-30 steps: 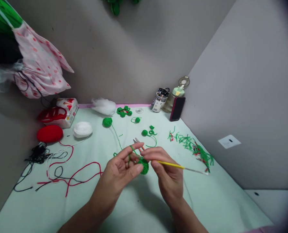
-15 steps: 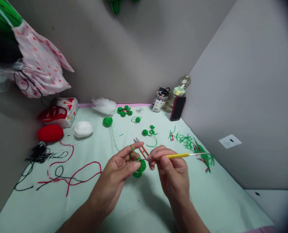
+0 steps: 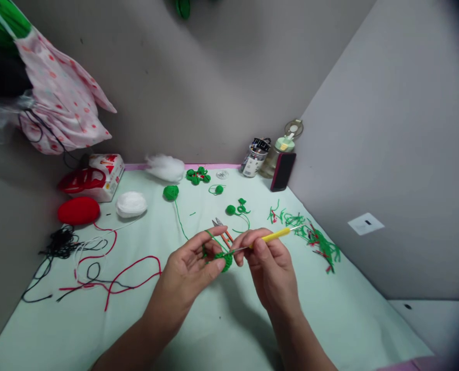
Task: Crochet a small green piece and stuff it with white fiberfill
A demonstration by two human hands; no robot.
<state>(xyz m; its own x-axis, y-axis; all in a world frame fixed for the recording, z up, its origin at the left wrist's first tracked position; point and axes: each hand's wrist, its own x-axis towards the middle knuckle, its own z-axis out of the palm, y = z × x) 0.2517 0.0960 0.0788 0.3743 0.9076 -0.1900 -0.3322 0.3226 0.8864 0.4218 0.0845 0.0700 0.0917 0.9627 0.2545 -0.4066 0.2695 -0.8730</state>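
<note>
My left hand (image 3: 193,268) pinches a small green crochet piece (image 3: 227,262) between thumb and fingers, with green yarn running over its raised index finger. In my right hand (image 3: 270,263) is a crochet hook (image 3: 276,235) with a yellow handle, held like a pen. The hook's metal tip meets the top of the crochet piece; the exact stitch is too small to make out. Orange-handled scissors (image 3: 226,238) lie on the table just behind my hands. From a green yarn ball (image 3: 171,193) farther back, a strand leads toward my left hand.
Red yarn (image 3: 78,211), white yarn (image 3: 131,204) and tangled black cord (image 3: 61,241) lie at the left. White stuffing (image 3: 165,168) and a green crocheted ornament (image 3: 198,175) sit at the back. Yarn scraps (image 3: 318,239) are spread at the right. A phone (image 3: 283,172) leans against a bottle (image 3: 270,165).
My right hand has shifted slightly left, and the hook now slants up more toward its rear end. The crochet piece has turned in my left hand, with less of its lower part showing.
</note>
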